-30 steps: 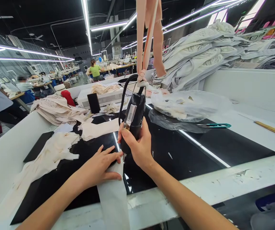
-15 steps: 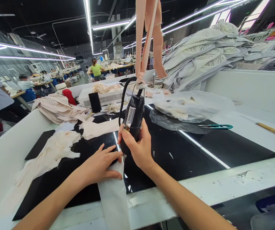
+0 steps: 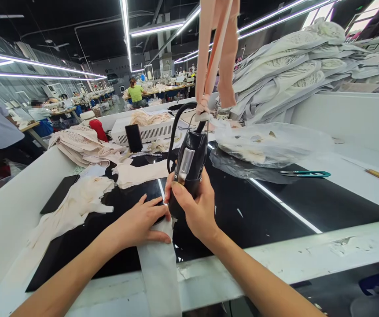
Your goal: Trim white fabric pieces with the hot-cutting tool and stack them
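My right hand (image 3: 196,204) is wrapped round a black corded electric hand cutter (image 3: 189,160) with a metal switch plate, held upright over the dark glossy board. Its lower end meets the edge of a pale cloth strip (image 3: 159,273); the blade itself cannot be made out. My left hand (image 3: 145,222) lies on the strip just left of the cutter, fingers spread and thumb stretched out. From there the strip runs toward me and hangs over the table's front edge. Pink fabric bands (image 3: 215,57) tied to the cutter's top lead upward.
Cream cloth pieces (image 3: 80,200) and a dark flat slab (image 3: 60,193) lie left. Behind stand a phone (image 3: 134,138) and a white vented box (image 3: 149,132). Right are a clear plastic bag (image 3: 295,143), teal thread snips (image 3: 311,174) and a tall stack of grey pieces (image 3: 295,70).
The view has shifted slightly, so most things appear a little further right. My right hand still grips the cutter, and my left hand stays spread on the cloth strip.
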`<state>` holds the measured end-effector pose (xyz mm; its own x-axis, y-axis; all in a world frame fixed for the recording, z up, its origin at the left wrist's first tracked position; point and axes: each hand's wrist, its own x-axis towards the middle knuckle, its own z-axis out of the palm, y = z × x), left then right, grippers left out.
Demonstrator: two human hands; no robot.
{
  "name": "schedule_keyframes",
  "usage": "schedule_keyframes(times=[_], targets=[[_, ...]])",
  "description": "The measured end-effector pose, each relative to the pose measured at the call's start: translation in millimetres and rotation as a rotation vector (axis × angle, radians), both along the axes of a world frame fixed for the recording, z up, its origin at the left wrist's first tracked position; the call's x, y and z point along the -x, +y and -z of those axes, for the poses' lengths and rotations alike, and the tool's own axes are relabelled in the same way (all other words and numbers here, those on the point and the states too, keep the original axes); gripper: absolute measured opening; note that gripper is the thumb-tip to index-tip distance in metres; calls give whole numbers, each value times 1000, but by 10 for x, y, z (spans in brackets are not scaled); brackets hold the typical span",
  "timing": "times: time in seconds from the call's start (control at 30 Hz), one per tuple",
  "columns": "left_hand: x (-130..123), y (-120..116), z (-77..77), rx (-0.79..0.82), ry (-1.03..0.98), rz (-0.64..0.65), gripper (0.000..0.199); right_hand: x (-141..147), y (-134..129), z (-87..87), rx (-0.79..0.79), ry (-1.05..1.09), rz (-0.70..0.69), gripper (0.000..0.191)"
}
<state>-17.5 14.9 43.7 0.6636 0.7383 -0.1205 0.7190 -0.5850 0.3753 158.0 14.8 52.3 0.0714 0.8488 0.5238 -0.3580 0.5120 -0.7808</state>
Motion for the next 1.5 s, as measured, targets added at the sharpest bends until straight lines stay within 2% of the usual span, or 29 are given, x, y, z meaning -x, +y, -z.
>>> schedule_keyframes(times=[0.2, 0.37, 0.47, 0.57, 0.7, 0.8, 0.87, 0.97, 1.03, 1.1, 1.17, 1.27, 1.5], targets=[[6, 8, 8, -6, -3, 29, 49, 8, -84, 15, 36, 32, -36, 31], [22, 45, 46, -39, 2, 57, 60, 29, -108, 39, 18, 4, -39, 27], [31, 27, 49, -108, 1, 87, 62, 17, -98, 37, 23, -8, -32, 26], [36, -139, 45, -283, -8, 41, 55, -34, -91, -1, 10, -12, -44, 29], [15, -568, 144, -548, 48, -82, 11, -134, -89, -124, -41, -97, -4, 33], [-24, -825, 306, -685, 134, -93, 14, -186, -72, -232, -62, -188, -25, 36], [-31, -889, 395, -737, 168, -91, 13, -198, -54, -289, -65, -221, -18, 39], [39, -834, 424, -716, 147, -92, 16, -191, -34, -342, -76, -283, 139, 42], [143, -741, 385, -639, 87, -63, 30, -176, -36, -360, -83, -320, 252, 43], [268, -640, 332, -557, 34, 13, 44, -160, -54, -371, -66, -322, 293, 44], [378, -555, 291, -519, -15, 72, 50, -146, -81, -378, -24, -299, 292, 43], [461, -468, 260, -509, -81, 115, 47, -130, -121, -378, 42, -296, 254, 36], [289, -197, 257, -514, -136, 84, 36, -91, -160, -254, 39, -209, 210, 37]])
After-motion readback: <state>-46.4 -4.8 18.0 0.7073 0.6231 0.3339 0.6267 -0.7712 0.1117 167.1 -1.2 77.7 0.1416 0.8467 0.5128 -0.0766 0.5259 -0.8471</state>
